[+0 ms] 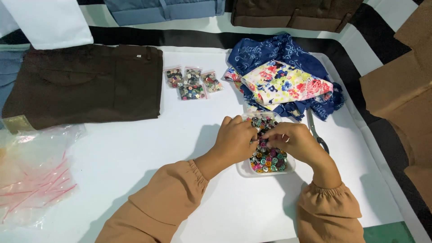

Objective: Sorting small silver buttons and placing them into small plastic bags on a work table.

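Clear plastic tray (245, 169) of mixed buttons (268, 158), lying flat on the white sheet just in front of the scrap of flowered cloth (283, 83). The tray is shallow and rectangular with rounded corners, its long side running away from the viewer. The buttons are small, round and many-coloured (green, pink, yellow, dark), heaped loosely and filling it. The tray's middle is hidden; its near end and far rim show.
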